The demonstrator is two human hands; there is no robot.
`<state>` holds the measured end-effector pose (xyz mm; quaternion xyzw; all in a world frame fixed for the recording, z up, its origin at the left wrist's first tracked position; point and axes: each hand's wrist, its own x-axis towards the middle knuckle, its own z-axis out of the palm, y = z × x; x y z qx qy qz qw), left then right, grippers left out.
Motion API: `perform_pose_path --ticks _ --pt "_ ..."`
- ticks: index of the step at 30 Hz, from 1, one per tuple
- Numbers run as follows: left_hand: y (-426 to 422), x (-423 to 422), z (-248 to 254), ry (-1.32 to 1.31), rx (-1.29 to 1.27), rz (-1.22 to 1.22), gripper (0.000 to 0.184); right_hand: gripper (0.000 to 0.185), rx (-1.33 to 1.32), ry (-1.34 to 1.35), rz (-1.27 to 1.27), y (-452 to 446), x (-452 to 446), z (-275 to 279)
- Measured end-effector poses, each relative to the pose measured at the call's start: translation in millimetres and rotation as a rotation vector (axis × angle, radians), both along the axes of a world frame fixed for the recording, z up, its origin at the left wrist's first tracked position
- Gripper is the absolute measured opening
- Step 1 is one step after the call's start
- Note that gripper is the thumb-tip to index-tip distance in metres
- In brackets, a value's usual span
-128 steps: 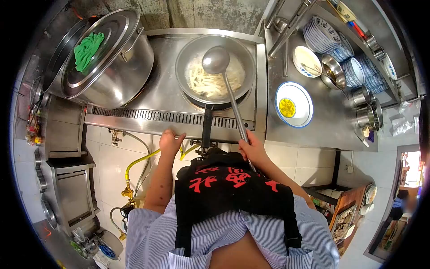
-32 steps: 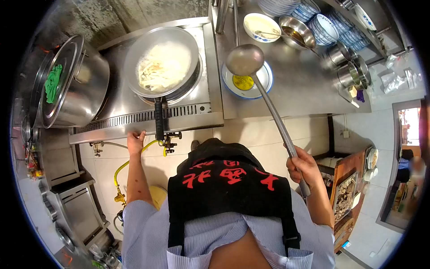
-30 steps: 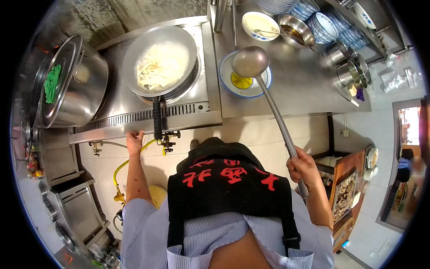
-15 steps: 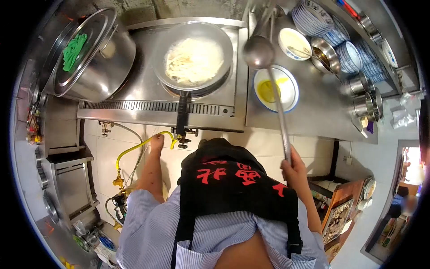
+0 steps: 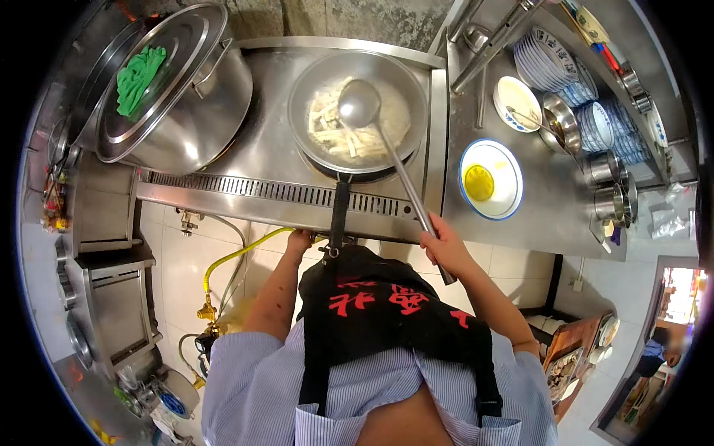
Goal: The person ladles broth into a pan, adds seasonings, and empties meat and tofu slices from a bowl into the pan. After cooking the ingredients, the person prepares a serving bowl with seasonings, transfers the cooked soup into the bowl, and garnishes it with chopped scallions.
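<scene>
My right hand [image 5: 446,247] is closed round the handle of a steel ladle [image 5: 413,189]. The ladle's bowl [image 5: 359,102] is over a frying pan [image 5: 413,82], above pale strips of food [image 5: 327,123] in whitish liquid; whether it touches them I cannot tell. The pan is on the stove, its black handle [image 5: 340,212] pointing towards me. Below the stove's front edge, my left hand [image 5: 300,239] is closed beside a yellow gas hose [image 5: 242,249], near the valves; what its fingers hold is hidden.
A large lidded pot [image 5: 190,123] with a green cloth [image 5: 141,80] on top stands left. On the right counter are a bowl with yellow oil [image 5: 509,197], a bowl of pale liquid [image 5: 513,97], a steel bowl [image 5: 565,119] and stacked plates [image 5: 541,59].
The ladle has swung left from over the oil bowl to over the pan, with my right hand following. My left hand has moved right, towards the valves. The view has shifted slightly.
</scene>
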<state>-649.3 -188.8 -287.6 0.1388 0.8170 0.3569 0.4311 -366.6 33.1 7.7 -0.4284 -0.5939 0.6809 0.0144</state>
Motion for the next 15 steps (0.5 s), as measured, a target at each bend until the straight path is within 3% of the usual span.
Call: perform_pose_path --ticks 3,5,6,9,11,15 --pt "5.1 -5.7 10.9 -0.122 -0.163 -0.029 0.043 0.055 0.213 -0.049 -0.073 -3.7 -9.5 -5.5" --pt "-2.2 -13.7 -44.5 -0.082 -0.178 -0.192 0.039 0.057 0.442 -0.046 -0.084 -8.1 -2.7 -22.8" --pt "2.4 -16.4 -48.8 -0.003 -0.197 -0.338 0.037 0.058 0.557 -0.047 -0.088 -11.6 1.9 -27.6" --pt "2.5 -17.9 -75.2 0.307 -0.003 -0.587 0.036 0.058 0.485 -0.215 -0.151 -28.9 1.7 -16.4" --pt "-0.4 -18.8 -87.7 0.441 0.084 -0.638 0.036 0.06 0.513 -0.162 -0.172 -36.0 6.8 -27.4" --pt "-5.0 -11.0 -50.6 0.474 0.032 -0.633 0.033 0.059 0.448 -0.108 -0.234 -50.2 3.2 -21.4"
